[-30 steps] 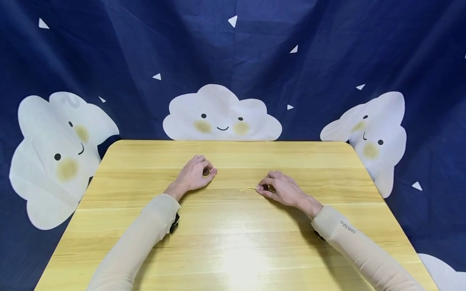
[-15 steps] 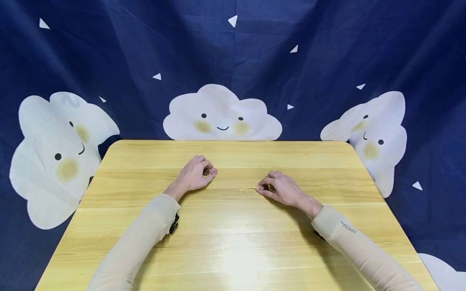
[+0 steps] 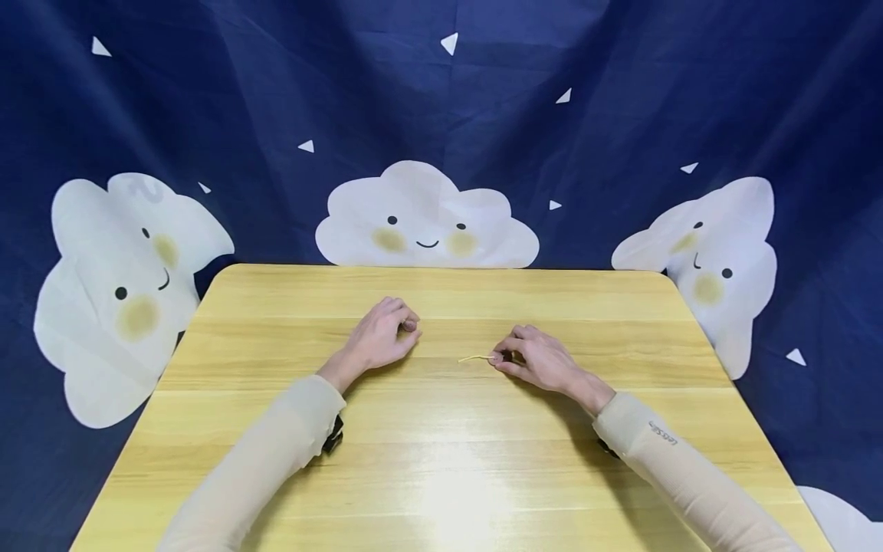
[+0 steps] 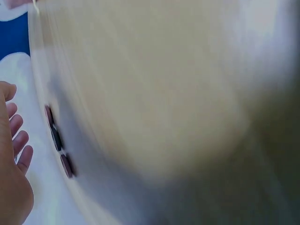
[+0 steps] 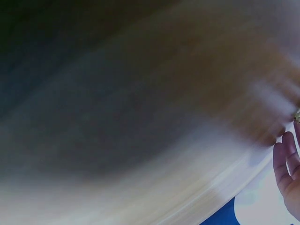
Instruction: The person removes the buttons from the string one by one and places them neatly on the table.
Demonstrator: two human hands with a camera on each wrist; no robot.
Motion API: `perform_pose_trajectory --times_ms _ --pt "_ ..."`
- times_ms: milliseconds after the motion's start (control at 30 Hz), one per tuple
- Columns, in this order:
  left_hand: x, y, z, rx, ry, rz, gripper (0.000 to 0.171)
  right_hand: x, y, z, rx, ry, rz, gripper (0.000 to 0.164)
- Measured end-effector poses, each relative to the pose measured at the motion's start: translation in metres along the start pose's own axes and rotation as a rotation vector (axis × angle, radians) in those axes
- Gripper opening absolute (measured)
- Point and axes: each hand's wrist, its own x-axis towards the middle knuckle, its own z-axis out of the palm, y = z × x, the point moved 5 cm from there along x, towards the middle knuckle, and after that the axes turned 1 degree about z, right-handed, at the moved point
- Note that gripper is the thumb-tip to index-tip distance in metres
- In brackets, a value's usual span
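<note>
My left hand (image 3: 382,337) lies over the table with its fingers loosely bent, and in the left wrist view the left hand (image 4: 14,154) shows a gap between thumb and fingers. A small round button-like disc (image 3: 408,326) shows between its thumb and forefinger. Close by, in the left wrist view, a row of discs has a brown disc (image 4: 67,165), a black disc (image 4: 56,138) and another brown disc (image 4: 49,115). My right hand (image 3: 541,360) pinches a yellow string (image 3: 474,357), whose end sticks out leftward. A pinkish round piece at those fingertips is mostly hidden.
A pale wooden table (image 3: 441,429) with rounded far corners lies under both arms. A dark blue curtain (image 3: 386,100) with white cloud faces hangs directly behind its far edge. Bright glare sits on the near middle of the tabletop.
My left hand has shifted slightly right and now covers more of the discs that showed beside its thumb and forefinger. The head view has turned slightly; my right hand keeps its pinch.
</note>
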Motion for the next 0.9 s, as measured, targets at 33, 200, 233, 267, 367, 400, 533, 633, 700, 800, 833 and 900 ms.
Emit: perform_pose_trajectory --times_ms 33,200,233,267,367,400,533,633,700,800,833,900 --pt "0.0 0.004 0.001 -0.004 -0.001 0.007 0.024 0.0 0.0 0.0 0.001 0.0 0.0 0.021" --pt "-0.001 0.021 0.008 0.003 -0.007 0.024 0.027 0.001 0.0 0.0 0.005 0.001 -0.004 0.021" --pt "-0.001 0.025 0.009 0.003 -0.011 0.028 0.026 0.0 0.0 -0.001 0.005 0.002 -0.006 0.021" --pt "-0.001 0.028 0.011 0.005 -0.014 0.031 0.026 0.001 0.0 -0.001 0.005 0.003 -0.007 0.022" --pt "0.0 0.038 0.019 -0.006 -0.032 0.052 0.024 0.001 -0.001 -0.001 0.003 0.007 -0.011 0.021" --pt "0.0 0.042 0.021 -0.017 -0.041 0.063 0.024 0.001 -0.001 -0.001 0.002 0.01 -0.013 0.021" --pt "0.002 0.055 0.032 -0.028 -0.077 0.095 0.025 0.001 -0.001 -0.001 -0.002 0.018 -0.02 0.021" --pt "0.003 0.062 0.039 -0.035 -0.107 0.102 0.026 0.001 0.0 -0.002 -0.001 0.023 -0.023 0.021" --pt "0.005 0.065 0.042 -0.044 -0.131 0.1 0.027 0.001 0.0 -0.002 -0.001 0.026 -0.025 0.021" --pt "0.008 0.07 0.048 -0.05 -0.169 0.105 0.027 0.001 0.0 -0.002 -0.002 0.028 -0.027 0.021" --pt "0.01 0.072 0.05 -0.044 -0.18 0.11 0.027 0.0 0.0 -0.001 -0.002 0.028 -0.027 0.021" --pt "0.013 0.075 0.054 -0.038 -0.197 0.118 0.028 0.0 0.001 -0.001 -0.001 0.029 -0.025 0.021"
